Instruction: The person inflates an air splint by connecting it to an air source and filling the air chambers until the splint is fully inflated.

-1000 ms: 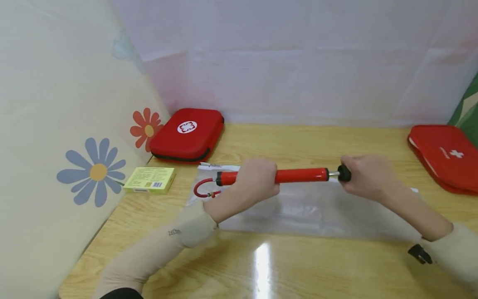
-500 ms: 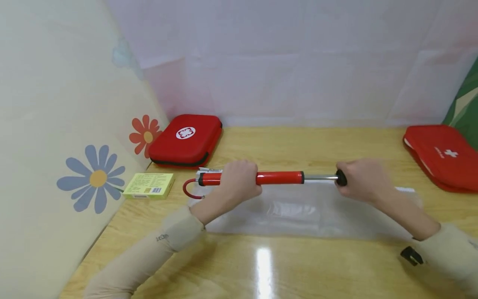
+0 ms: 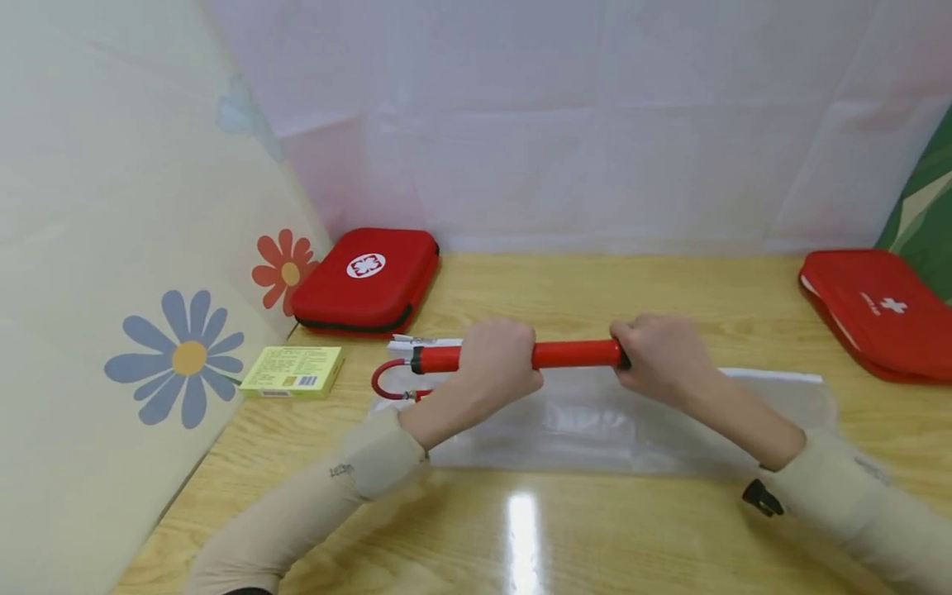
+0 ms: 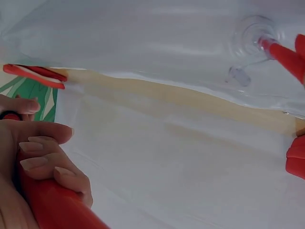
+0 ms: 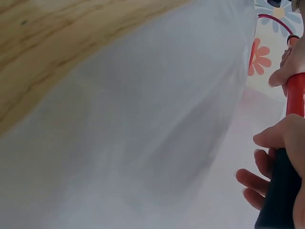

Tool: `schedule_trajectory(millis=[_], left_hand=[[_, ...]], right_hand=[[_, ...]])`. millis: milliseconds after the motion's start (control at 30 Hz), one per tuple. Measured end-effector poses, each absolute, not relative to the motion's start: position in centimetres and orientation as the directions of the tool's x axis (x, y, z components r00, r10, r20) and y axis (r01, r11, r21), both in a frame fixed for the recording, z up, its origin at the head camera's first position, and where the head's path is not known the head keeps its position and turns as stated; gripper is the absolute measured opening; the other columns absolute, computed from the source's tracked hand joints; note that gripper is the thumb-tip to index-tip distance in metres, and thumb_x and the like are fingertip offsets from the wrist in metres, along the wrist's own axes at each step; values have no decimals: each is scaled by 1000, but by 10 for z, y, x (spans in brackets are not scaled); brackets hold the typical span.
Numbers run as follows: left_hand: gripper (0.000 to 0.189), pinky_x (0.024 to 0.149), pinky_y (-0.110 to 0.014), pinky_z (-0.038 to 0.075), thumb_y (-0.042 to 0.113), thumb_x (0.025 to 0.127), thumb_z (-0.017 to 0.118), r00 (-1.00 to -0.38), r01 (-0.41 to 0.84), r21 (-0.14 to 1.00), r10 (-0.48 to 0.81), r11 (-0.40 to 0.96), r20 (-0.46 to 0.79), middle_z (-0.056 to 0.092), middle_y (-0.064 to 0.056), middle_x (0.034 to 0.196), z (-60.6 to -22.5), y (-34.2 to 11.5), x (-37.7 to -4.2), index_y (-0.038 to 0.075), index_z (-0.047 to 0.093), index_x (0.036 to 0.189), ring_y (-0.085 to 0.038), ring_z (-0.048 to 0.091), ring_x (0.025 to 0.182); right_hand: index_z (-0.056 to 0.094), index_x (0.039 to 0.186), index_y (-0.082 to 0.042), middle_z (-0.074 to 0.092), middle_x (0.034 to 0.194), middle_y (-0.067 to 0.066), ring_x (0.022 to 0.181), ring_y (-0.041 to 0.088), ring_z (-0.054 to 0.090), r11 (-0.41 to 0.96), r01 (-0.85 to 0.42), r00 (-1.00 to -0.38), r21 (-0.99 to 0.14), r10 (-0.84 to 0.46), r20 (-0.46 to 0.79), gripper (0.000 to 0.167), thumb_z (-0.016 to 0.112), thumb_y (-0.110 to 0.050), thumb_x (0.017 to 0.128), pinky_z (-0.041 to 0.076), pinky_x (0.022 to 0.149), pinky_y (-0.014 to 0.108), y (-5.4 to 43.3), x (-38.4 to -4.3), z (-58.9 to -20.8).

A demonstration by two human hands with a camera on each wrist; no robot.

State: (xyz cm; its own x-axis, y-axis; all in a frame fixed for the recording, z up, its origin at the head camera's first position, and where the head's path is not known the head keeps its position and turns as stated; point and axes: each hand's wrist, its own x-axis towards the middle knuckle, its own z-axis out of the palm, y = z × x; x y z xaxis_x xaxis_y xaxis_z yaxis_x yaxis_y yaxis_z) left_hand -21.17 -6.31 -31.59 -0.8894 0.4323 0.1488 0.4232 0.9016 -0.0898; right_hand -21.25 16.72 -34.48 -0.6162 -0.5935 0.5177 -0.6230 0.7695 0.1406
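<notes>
A red hand pump (image 3: 568,354) is held level in both hands. My left hand (image 3: 500,357) grips its barrel, fingers curled round it in the left wrist view too. My right hand (image 3: 665,355) holds the black T-handle (image 5: 281,193), which sits against the barrel's end, so no metal rod shows. A red hose (image 3: 381,382) bends from the pump's left end. Below lies a clear plastic inflatable sleeve (image 3: 587,421) with a white zip along its far edge. In the left wrist view a red nozzle (image 4: 281,56) meets the sleeve's clear round valve (image 4: 255,36).
A red hard first-aid case (image 3: 372,281) stands at the back left. Before it lies a yellow-green box (image 3: 293,372). A red soft pouch with a white cross (image 3: 881,314) rests at the right. White cloth (image 3: 521,149) rises behind the wooden table (image 3: 595,529).
Half a second ago the right hand had drawn the handle out, baring the metal rod. Now it has moved left and the rod is pushed in. The left hand and barrel shifted slightly right.
</notes>
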Motion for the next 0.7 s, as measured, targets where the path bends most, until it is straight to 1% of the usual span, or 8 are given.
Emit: schedule_trajectory(millis=[100, 233, 333, 400, 467, 567, 700], left_hand=[[18, 43, -26, 39, 28, 76, 71, -872, 458, -107, 469, 883, 140, 52, 3, 54, -316, -61, -212, 13, 63, 73, -15, 48, 47], [16, 42, -28, 40, 27, 76, 69, -860, 481, -109, 492, 870, 132, 52, 3, 55, -314, -70, -215, 13, 62, 70, -15, 49, 47], [18, 43, -29, 41, 26, 76, 69, -875, 459, -109, 470, 882, 115, 52, 2, 55, -313, -85, -218, 13, 60, 70, -16, 50, 48], [20, 45, -28, 42, 27, 75, 71, -890, 431, -114, 442, 895, 109, 51, 1, 55, -313, -94, -220, 12, 59, 70, -16, 50, 48], [22, 45, -28, 42, 27, 74, 72, -901, 406, -125, 419, 905, 110, 51, 1, 54, -316, -102, -221, 12, 58, 69, -17, 49, 48], [25, 44, -28, 41, 29, 73, 73, -901, 400, -135, 415, 907, 122, 50, 1, 53, -319, -104, -220, 12, 57, 66, -17, 48, 47], [24, 40, -26, 38, 30, 74, 72, -886, 422, -131, 439, 897, 148, 49, 2, 50, -318, -93, -216, 12, 58, 65, -15, 46, 44]], right_hand=[[51, 70, -11, 48, 53, -4, 43, 15, 46, 756, -642, -609, 126, -603, 515, 26, 76, -16, 63, 39, 41, 33, 167, -213, -348], [48, 69, -13, 42, 54, -7, 44, 11, 38, 745, -665, -627, 53, -595, 504, 27, 75, -15, 66, 35, 41, 30, 183, -213, -351], [45, 67, -15, 37, 53, -8, 45, 11, 33, 774, -633, -649, 26, -548, 527, 30, 74, -15, 65, 29, 40, 30, 203, -212, -354], [43, 66, -16, 34, 52, -8, 45, 10, 31, 805, -593, -662, 33, -510, 548, 31, 74, -17, 63, 25, 39, 30, 216, -211, -355], [42, 65, -16, 31, 50, -9, 44, 11, 29, 822, -567, -661, 58, -496, 563, 32, 73, -20, 62, 23, 38, 30, 223, -210, -356], [42, 64, -16, 31, 49, -9, 43, 11, 29, 829, -554, -674, 83, -505, 539, 30, 72, -22, 64, 23, 37, 31, 223, -208, -354], [47, 66, -14, 37, 50, -6, 43, 13, 34, 832, -552, -728, 59, -515, 452, 26, 72, -20, 67, 29, 38, 32, 209, -206, -347]])
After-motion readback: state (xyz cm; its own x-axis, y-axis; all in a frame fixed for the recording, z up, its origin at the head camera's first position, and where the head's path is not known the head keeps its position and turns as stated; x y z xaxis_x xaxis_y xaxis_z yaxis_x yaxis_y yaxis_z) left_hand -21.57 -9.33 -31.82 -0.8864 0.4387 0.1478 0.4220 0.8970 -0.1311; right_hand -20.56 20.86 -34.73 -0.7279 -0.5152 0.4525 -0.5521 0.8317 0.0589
